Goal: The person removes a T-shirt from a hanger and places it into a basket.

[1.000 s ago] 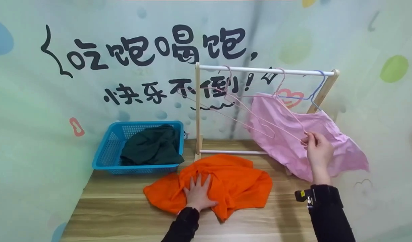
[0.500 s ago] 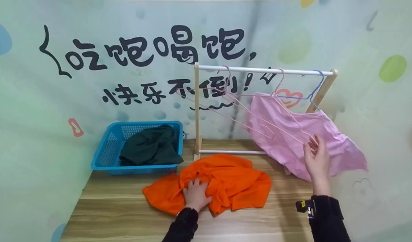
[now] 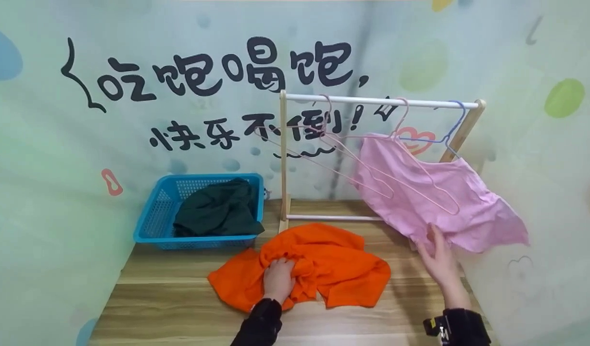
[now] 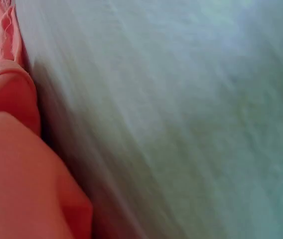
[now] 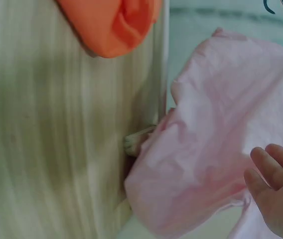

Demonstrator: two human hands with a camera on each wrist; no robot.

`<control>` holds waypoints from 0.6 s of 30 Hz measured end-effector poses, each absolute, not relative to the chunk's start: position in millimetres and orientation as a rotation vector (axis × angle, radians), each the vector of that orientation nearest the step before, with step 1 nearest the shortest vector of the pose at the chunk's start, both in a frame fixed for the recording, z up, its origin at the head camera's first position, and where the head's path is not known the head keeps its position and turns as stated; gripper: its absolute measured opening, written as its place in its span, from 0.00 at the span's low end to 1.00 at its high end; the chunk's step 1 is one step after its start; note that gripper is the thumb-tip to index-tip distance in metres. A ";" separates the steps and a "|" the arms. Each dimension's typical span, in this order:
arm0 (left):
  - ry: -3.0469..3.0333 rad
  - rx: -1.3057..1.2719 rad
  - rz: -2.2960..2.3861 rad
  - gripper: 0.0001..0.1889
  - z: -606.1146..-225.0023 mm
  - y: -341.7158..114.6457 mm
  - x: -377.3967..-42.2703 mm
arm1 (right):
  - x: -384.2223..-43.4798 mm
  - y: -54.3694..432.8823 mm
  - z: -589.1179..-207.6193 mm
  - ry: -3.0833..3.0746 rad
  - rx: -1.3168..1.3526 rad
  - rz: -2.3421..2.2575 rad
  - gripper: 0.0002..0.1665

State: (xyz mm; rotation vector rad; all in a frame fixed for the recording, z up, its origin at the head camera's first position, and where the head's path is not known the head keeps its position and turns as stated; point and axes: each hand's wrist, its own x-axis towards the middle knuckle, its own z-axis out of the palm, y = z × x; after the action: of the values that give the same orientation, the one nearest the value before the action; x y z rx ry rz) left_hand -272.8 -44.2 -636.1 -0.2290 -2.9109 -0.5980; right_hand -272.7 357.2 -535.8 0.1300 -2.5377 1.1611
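An orange garment (image 3: pixel 347 269) lies crumpled on the table in front of the rack. My left hand (image 3: pixel 278 279) presses into it with curled fingers, gripping a bunched fold; in the left wrist view only the orange cloth (image 4: pixel 17 174) shows, along the left edge. To the right, a pink garment (image 3: pixel 391 178) hangs from a blue hanger (image 3: pixel 453 126). My right hand (image 3: pixel 441 264) is at its lower edge, fingers extended and holding nothing. The right wrist view has these fingers (image 5: pixel 271 169) over the pink cloth (image 5: pixel 206 119). A pink wire hanger (image 3: pixel 434 185) hangs before the garment.
Another bare pink hanger (image 3: pixel 357 158) hangs further left on the white rail (image 3: pixel 362 100) of the wooden rack (image 3: pixel 283 158). A blue basket (image 3: pixel 150 206) with a dark green garment (image 3: pixel 213 211) stands on the table (image 3: pixel 179 298) at left. A printed wall curtain (image 3: pixel 179 29) closes the back.
My right hand has let go of the pink hanger's lower corner and moved down and slightly left. The spread fingers of my left hand have curled, bunching the orange garment.
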 end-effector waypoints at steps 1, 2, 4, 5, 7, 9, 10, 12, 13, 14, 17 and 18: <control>-2.899 -0.222 -0.643 0.14 -636.5 -45.5 -273.1 | -269.8 354.8 -540.1 -2.554 0.142 1.139 0.39; -2.888 -0.212 -0.699 0.14 -635.8 -46.9 -273.4 | -267.2 352.2 -543.9 -2.563 0.157 1.136 0.39; -2.860 -0.173 -0.828 0.15 -634.4 -49.9 -274.7 | -262.1 347.3 -550.5 -2.593 0.170 1.134 0.39; -2.843 -0.150 -0.902 0.15 -633.5 -51.3 -275.4 | -259.7 344.9 -553.1 -2.612 0.173 1.144 0.39; -2.798 -0.116 -1.019 0.15 -630.5 -54.1 -277.2 | -255.2 340.6 -557.5 -2.640 0.170 1.165 0.40; -2.740 -0.093 -1.129 0.14 -624.0 -56.6 -279.5 | -251.7 337.1 -561.1 -2.646 0.172 1.184 0.40; -2.708 -0.085 -1.180 0.13 -619.7 -57.7 -281.1 | -250.4 335.7 -562.8 -2.633 0.178 1.203 0.39; -2.656 -0.074 -1.245 0.12 -607.7 -59.6 -284.6 | -248.1 333.5 -566.2 -2.606 0.186 1.224 0.38; -2.636 -0.067 -1.266 0.12 -600.4 -60.6 -286.4 | -247.1 332.6 -567.7 -2.597 0.191 1.232 0.38; -2.621 -0.051 -1.291 0.12 -592.4 -61.4 -288.3 | -246.3 331.8 -569.2 -2.588 0.195 1.237 0.37; -2.548 -0.027 -1.375 0.12 -565.7 -64.0 -292.4 | -244.6 330.3 -572.7 -2.567 0.203 1.252 0.36; -2.525 -0.023 -1.406 0.12 -556.0 -64.8 -293.3 | -244.1 330.1 -573.5 -2.564 0.203 1.257 0.36</control>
State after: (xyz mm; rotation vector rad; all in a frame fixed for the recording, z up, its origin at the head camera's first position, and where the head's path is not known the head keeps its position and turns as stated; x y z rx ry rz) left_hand -293.3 -64.8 -556.0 -0.0231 -2.5246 -1.4056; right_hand -244.1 330.1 -573.5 0.2034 -2.5644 1.2570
